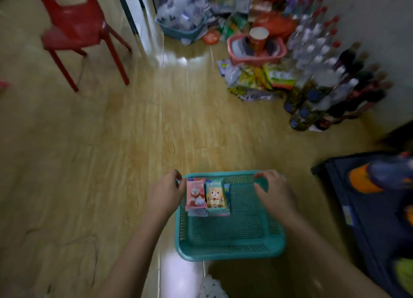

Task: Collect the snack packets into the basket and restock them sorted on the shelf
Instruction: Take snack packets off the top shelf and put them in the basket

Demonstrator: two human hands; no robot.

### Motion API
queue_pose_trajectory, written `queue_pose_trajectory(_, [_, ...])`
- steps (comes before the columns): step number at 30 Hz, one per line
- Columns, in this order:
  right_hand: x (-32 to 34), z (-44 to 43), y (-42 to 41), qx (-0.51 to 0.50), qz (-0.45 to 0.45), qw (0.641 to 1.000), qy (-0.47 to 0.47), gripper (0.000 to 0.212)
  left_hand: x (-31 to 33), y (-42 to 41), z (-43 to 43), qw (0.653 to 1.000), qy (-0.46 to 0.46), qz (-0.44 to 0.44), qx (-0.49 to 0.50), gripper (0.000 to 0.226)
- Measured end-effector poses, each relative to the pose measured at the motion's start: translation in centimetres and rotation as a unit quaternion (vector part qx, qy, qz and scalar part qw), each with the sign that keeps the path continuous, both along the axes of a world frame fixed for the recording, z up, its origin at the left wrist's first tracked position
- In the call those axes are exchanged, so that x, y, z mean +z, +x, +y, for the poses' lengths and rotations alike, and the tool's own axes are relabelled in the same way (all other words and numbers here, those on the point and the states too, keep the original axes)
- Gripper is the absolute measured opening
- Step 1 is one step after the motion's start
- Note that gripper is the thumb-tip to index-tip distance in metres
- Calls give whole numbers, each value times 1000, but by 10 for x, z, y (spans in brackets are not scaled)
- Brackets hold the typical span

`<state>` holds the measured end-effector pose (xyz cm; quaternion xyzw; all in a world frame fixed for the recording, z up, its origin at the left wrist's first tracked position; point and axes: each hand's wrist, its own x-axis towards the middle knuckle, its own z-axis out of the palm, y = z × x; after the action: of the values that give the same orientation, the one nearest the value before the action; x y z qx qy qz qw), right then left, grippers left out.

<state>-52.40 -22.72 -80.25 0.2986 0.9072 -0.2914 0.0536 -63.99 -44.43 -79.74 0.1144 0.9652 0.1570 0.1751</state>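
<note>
Basket [230, 250] rim in curled grips of left hand [166, 193], right hand [273, 191]; lower snack packets [197, 212] half-hidden

Near basket [230, 249] sits on the floor [134, 141], near centre. Two snack packets lie side by side in its far-left corner, left packet [196, 193] touching right packet [215, 196], with more packets under them. Left hand [166, 191] grips the far-left rim corner, right hand [276, 190] grips the far rim toward the right. Chair [73, 29] stands far left. Second basket [178, 32] is far centre, with bags in it. Third basket [257, 59] is right of it, with a cup [258, 38] upright inside. Packet pile [252, 80] lies just near of the third basket. Bottles [324, 74] stand in rows right of the pile. A box-like unit [368, 208] is near right, apart from the near basket.
</note>
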Motion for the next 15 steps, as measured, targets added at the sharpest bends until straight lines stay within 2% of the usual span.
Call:
queue_pose_trajectory(3, [141, 16, 19, 5, 17, 1000, 12, 20, 133, 8, 11, 998, 60, -7, -13, 25])
queue_pose_trajectory(9, [421, 58, 65, 7, 56, 995, 85, 21, 405, 36, 41, 990, 58, 91, -94, 24])
queue_pose_trajectory(12, [530, 76, 94, -8, 98, 989, 110, 19, 512, 55, 52, 978, 86, 149, -117, 24])
queue_pose_trajectory(15, [605, 81, 133, -19, 135, 976, 168, 21, 588, 76, 65, 958, 101, 216, -162, 22])
